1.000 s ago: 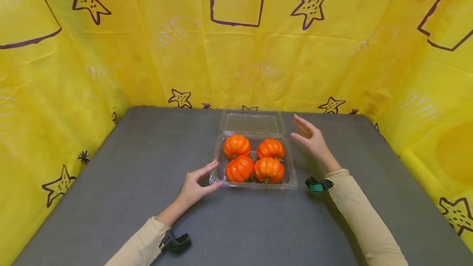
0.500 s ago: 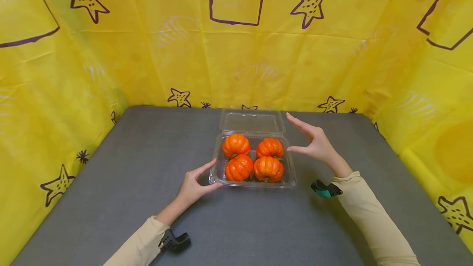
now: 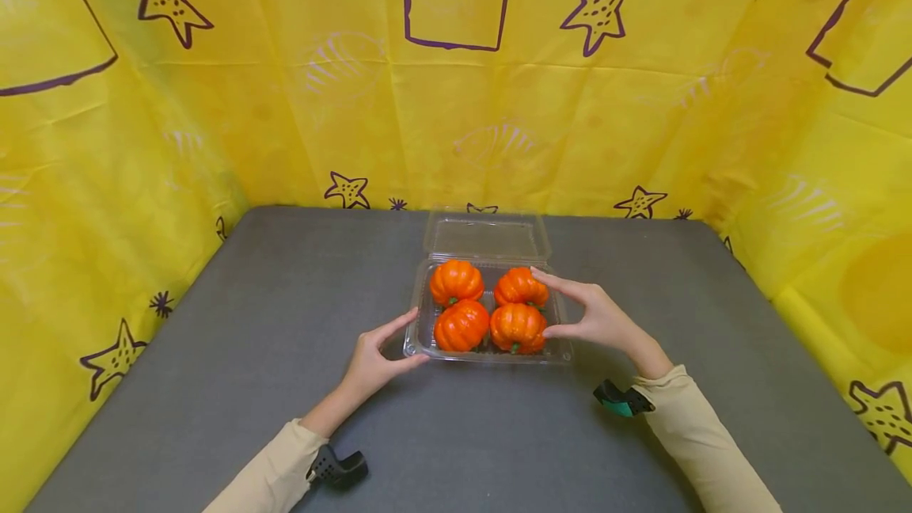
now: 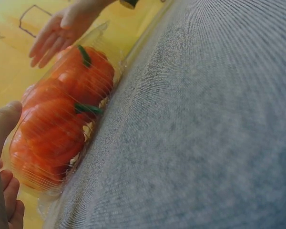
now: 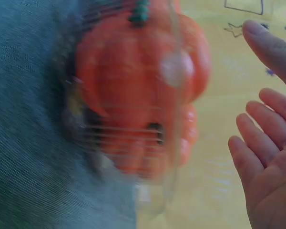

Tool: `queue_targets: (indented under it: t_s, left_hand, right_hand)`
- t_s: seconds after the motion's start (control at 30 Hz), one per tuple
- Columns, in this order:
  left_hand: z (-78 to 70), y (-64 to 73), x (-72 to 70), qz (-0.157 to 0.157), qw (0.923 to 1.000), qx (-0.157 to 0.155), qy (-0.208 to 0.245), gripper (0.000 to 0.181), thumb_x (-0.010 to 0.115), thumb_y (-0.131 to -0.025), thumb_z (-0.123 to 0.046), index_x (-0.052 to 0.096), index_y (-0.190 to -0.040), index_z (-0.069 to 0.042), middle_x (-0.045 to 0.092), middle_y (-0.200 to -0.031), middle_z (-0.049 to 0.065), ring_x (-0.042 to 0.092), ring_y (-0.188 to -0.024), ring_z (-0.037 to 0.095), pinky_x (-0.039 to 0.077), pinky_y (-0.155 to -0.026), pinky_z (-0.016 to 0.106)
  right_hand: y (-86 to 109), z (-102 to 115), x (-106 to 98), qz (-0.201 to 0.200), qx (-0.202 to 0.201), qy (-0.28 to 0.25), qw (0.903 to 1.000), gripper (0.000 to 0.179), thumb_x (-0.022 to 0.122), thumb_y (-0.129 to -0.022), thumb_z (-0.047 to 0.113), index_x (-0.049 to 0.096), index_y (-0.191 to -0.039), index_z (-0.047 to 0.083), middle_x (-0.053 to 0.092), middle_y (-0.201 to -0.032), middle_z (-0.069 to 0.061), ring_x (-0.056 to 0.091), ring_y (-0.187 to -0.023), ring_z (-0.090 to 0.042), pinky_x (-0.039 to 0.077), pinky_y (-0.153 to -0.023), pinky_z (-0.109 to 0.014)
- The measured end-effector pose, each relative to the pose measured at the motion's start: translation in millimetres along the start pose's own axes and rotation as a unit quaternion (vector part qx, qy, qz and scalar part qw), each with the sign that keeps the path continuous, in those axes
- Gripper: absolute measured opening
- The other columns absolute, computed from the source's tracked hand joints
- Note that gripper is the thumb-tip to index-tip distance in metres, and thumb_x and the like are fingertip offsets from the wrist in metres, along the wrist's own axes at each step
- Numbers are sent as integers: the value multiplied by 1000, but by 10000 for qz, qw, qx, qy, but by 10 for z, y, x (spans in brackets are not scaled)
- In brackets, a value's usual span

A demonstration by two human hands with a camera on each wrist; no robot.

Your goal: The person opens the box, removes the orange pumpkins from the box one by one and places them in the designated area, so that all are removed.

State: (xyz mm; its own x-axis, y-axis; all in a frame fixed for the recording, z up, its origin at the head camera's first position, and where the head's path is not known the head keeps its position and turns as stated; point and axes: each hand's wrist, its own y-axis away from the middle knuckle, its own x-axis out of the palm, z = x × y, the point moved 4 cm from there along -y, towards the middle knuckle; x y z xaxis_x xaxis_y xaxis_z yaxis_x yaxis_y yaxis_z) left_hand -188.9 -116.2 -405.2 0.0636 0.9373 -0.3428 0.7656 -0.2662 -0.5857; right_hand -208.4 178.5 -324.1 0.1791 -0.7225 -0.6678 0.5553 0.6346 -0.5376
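A clear plastic clamshell box (image 3: 492, 356) sits on the table with its lid (image 3: 488, 237) laid back. Several small orange pumpkins with green stems lie inside: back left (image 3: 457, 282), front left (image 3: 461, 325), back right (image 3: 518, 286), front right (image 3: 516, 328). My left hand (image 3: 370, 356) rests at the front left corner, thumb and fingers spread to either side of it, touching the rim. My right hand (image 3: 602, 319) is over the right rim, thumb and fingers parted, fingertips near the two right pumpkins. In the right wrist view that hand (image 5: 271, 157) holds nothing; blur hides fine detail.
The grey cloth-covered table (image 3: 299, 283) spreads out around the box. A yellow curtain (image 3: 470, 101) with purple drawings stands behind the lid and along both sides. Black bands (image 3: 340, 465) are worn at both wrists.
My right hand first drew back to the right of the box, then came forward and left over the right pumpkins. The left hand, box and pumpkins have stayed in place.
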Motion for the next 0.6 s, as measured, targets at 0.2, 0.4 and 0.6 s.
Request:
queue_targets:
  t_s: [0.2,0.4,0.6]
  left_hand:
    - [0,8,4,-8,10000,56,-18,59,79,-59,8,53,-111,16,55,-112,25,51,-106,35,36,-92,23]
    - [6,7,16,-11,9999,114,-34,58,78,-59,8,53,-111,16,55,-111,26,51,-106,37,36,-92,23]
    - [-7,2,4,-6,10000,39,-32,58,79,-59,8,53,-110,16,55,-111,26,51,-105,38,36,-92,23]
  right_hand:
    - [67,-92,140,254,277,-400,9985,69,78,-61,-4,50,-124,-3,54,-118,-21,50,-110,-24,36,-92,-22]
    - [198,-365,324,788,378,-289,9958,66,78,-67,10,49,-125,-3,50,-124,-18,45,-116,-23,34,-94,-24]
    - [234,-470,374,1077,505,-469,9918,66,75,-72,21,47,-130,6,46,-132,-8,40,-120,-18,33,-96,-27]
